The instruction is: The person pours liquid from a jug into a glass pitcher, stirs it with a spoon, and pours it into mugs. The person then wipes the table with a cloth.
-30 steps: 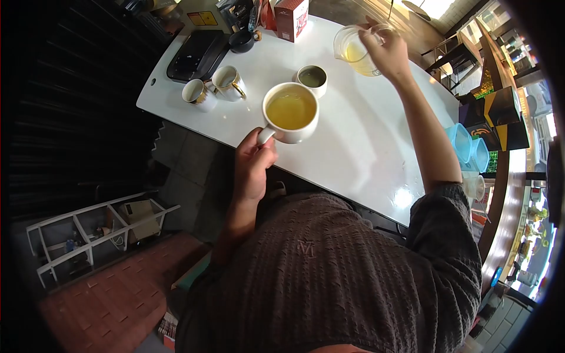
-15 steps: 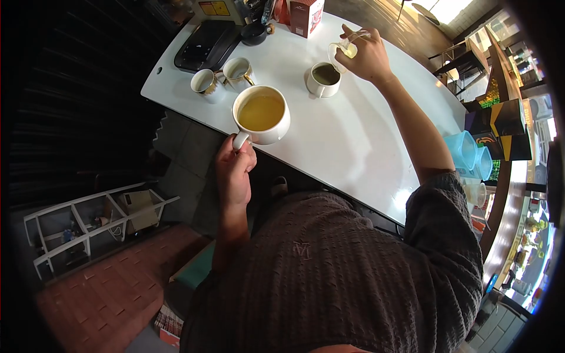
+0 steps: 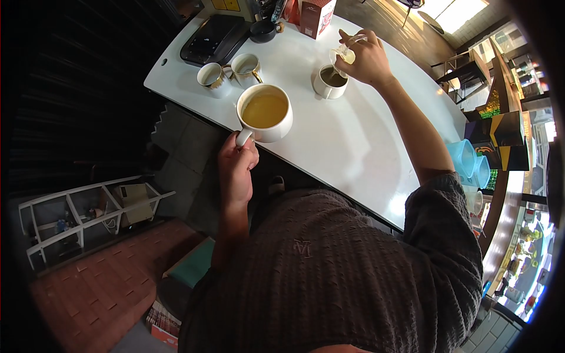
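Observation:
My left hand (image 3: 236, 167) is closed round the handle of a large white mug (image 3: 272, 126) that holds yellow liquid, near the table's front edge. My right hand (image 3: 366, 59) grips a clear glass pitcher (image 3: 344, 57), tilted over a small white cup (image 3: 331, 89). A thin stream runs from the pitcher's lip into the cup, which stands on the white table (image 3: 347, 138). Behind the large mug stand two white mugs with gold trim, one on the left (image 3: 218, 88) and one on the right (image 3: 241, 76).
At the back left are a black flat device (image 3: 213, 40) and a small black cup (image 3: 263, 30). A red and white box (image 3: 318, 17) stands at the back. Blue containers (image 3: 465, 159) are at the right, and a white ladder-like frame (image 3: 82, 217) lies at lower left.
My right hand has brought the pitcher left and nearer, tipping it over the small cup. The large mug in my left hand has shifted left, away from the small cup.

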Action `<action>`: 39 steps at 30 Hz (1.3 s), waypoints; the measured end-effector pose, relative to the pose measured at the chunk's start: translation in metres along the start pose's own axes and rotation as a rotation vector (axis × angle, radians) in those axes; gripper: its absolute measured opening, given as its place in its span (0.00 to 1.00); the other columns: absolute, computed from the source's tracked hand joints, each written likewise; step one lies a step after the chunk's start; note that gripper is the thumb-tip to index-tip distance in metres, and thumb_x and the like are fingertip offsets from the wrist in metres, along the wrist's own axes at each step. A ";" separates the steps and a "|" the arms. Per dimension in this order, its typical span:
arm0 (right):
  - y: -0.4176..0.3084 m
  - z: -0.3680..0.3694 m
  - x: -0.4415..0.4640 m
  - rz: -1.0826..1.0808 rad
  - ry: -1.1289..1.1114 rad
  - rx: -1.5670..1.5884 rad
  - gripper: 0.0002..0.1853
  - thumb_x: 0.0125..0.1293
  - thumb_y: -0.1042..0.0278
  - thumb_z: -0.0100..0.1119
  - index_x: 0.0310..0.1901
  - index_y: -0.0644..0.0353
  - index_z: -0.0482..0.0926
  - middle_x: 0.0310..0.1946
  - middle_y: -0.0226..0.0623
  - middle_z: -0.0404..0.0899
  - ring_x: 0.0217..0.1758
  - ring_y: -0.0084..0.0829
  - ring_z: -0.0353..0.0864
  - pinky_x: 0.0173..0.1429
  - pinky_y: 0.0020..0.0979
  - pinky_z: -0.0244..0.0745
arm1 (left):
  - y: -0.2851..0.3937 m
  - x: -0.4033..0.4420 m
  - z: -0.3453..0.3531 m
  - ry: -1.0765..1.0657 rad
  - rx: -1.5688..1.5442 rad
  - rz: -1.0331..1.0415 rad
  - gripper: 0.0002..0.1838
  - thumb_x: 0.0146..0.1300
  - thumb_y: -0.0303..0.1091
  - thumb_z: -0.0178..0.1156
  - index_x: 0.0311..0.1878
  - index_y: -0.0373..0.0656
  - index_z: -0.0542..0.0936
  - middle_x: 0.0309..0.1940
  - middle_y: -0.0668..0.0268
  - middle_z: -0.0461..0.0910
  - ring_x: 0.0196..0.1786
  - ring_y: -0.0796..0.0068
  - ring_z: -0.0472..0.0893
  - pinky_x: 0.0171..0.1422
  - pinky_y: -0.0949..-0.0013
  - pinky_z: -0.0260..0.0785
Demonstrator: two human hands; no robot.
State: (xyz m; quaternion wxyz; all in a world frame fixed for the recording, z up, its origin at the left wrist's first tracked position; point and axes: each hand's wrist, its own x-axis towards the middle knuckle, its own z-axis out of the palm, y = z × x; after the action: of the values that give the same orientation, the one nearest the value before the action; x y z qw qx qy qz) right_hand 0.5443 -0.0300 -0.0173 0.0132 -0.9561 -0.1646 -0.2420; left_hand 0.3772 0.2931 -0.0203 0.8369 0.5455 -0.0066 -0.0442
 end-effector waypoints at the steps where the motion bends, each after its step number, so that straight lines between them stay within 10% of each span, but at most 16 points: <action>1: 0.002 0.004 0.000 -0.012 0.030 0.019 0.29 0.52 0.52 0.60 0.56 0.56 0.79 0.41 0.29 0.84 0.60 0.36 0.67 0.64 0.39 0.64 | -0.001 0.000 -0.001 0.003 -0.007 -0.001 0.03 0.55 0.23 0.47 0.30 0.43 0.69 0.22 0.74 0.63 0.23 0.87 0.58 0.27 0.79 0.50; 27: 0.011 0.001 0.004 0.058 0.152 0.142 0.27 0.51 0.48 0.62 0.49 0.57 0.83 0.41 0.32 0.85 0.60 0.38 0.69 0.63 0.38 0.67 | 0.003 0.002 -0.011 -0.016 -0.023 0.022 0.04 0.55 0.22 0.46 0.30 0.42 0.69 0.20 0.74 0.62 0.22 0.87 0.58 0.26 0.79 0.50; 39: -0.030 -0.132 0.024 -0.109 0.295 0.435 0.26 0.53 0.63 0.63 0.54 0.63 0.79 0.43 0.34 0.85 0.52 0.35 0.77 0.59 0.35 0.72 | -0.012 0.006 0.017 -0.109 -0.054 -0.115 0.04 0.53 0.21 0.49 0.29 0.43 0.69 0.20 0.79 0.60 0.23 0.90 0.57 0.28 0.79 0.46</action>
State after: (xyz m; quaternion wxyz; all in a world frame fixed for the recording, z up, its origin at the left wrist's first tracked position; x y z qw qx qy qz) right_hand 0.4942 -0.0079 0.1087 0.2294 -0.8749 -0.2602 -0.3380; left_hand 0.3809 0.2720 -0.0244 0.8458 0.5189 -0.0195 -0.1221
